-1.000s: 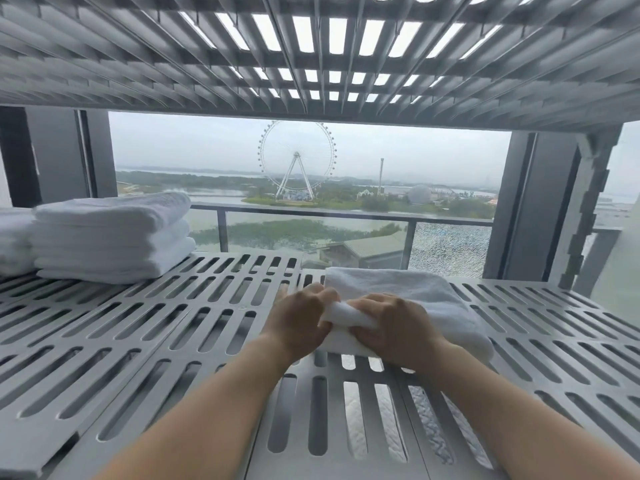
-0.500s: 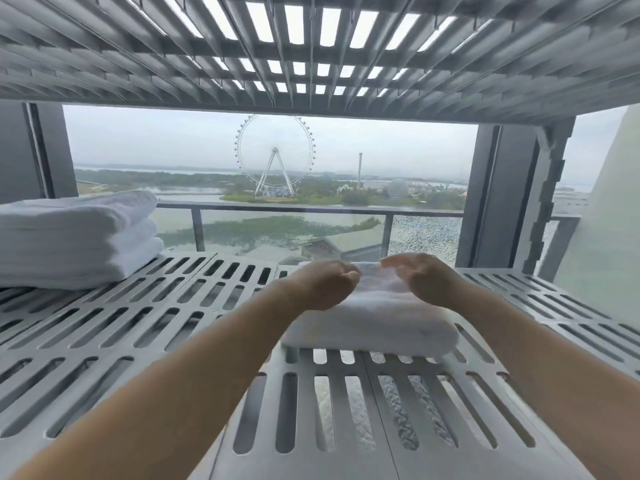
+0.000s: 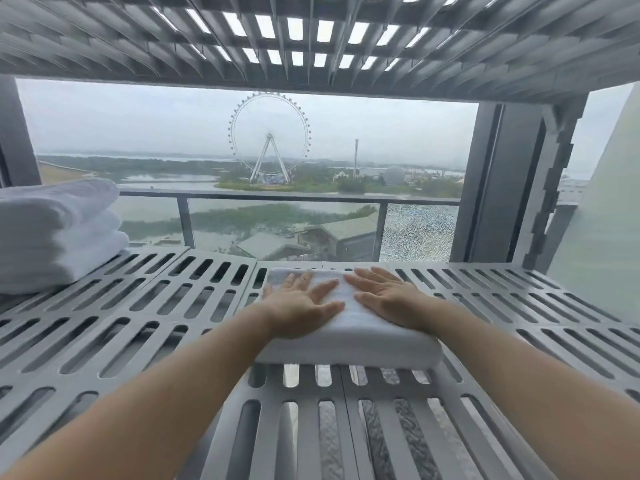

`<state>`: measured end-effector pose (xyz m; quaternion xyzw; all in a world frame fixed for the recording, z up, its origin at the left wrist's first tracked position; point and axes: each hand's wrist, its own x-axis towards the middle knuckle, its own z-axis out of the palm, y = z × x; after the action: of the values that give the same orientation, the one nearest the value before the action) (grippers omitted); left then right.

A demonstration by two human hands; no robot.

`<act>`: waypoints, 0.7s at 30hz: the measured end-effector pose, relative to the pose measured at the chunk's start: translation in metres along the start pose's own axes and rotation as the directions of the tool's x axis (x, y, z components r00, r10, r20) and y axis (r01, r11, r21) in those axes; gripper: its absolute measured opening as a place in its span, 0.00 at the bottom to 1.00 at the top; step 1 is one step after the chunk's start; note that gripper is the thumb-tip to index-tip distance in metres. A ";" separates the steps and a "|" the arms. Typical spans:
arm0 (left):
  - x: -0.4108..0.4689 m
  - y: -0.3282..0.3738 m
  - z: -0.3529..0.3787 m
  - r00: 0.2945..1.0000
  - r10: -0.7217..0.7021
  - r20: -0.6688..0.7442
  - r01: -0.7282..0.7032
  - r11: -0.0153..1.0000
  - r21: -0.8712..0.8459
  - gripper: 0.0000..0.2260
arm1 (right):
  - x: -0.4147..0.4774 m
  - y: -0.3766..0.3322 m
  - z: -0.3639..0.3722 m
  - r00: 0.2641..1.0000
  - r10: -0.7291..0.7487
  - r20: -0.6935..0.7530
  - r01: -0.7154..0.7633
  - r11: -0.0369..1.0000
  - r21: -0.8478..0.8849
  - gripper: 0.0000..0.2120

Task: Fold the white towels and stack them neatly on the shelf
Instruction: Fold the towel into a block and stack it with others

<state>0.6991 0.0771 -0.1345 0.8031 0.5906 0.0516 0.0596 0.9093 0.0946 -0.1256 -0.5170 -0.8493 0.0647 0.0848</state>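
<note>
Hands — left hand (image 3: 300, 308), right hand (image 3: 387, 299) — fingers straight, flat on folded towel (image 3: 349, 336), slotted shelf (image 3: 138, 317)

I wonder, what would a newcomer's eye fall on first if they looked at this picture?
Probably the left hand and right hand, pressed flat on a folded white towel at the middle of the slatted grey shelf. Next, the Ferris wheel through the window behind, and the stack of folded towels at the shelf's far left.
</note>
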 end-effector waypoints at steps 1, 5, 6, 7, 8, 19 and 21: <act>0.001 0.000 -0.002 1.000 -0.013 0.008 0.013 1.000 0.004 0.30 | 0.001 0.001 0.000 1.000 -0.003 -0.001 0.003 1.000 -0.010 0.22; 0.013 0.004 -0.022 0.997 -0.080 0.016 0.079 0.996 0.042 0.36 | 0.006 0.003 -0.006 0.999 -0.054 0.009 0.054 0.998 -0.038 0.22; 0.017 0.004 -0.025 0.995 -0.100 -0.003 0.100 0.994 0.043 0.35 | 0.007 0.004 -0.008 0.998 -0.068 0.001 0.068 0.997 -0.022 0.22; 0.021 0.002 -0.025 0.994 -0.108 -0.023 0.108 0.994 0.032 0.33 | 0.009 0.007 -0.008 0.997 -0.079 -0.012 0.079 0.997 0.003 0.22; 0.025 -0.001 -0.023 0.994 -0.106 -0.038 0.107 0.994 0.005 0.31 | 0.010 0.010 -0.008 0.996 -0.087 -0.027 0.087 0.996 0.031 0.21; 0.021 -0.013 -0.012 0.982 -0.080 -0.173 0.050 0.984 -0.172 0.26 | 0.002 0.011 -0.010 0.975 -0.003 -0.223 0.065 0.959 0.274 0.15; 0.007 -0.007 -0.017 0.907 0.012 -0.420 -0.025 0.999 -0.024 0.22 | -0.008 0.007 -0.016 0.905 -0.039 -0.423 0.129 0.974 0.186 0.12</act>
<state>0.6921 0.0863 -0.1191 0.7778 0.5811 0.2323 -0.0576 0.9223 0.0908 -0.1121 -0.4698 -0.8216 0.0383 0.3205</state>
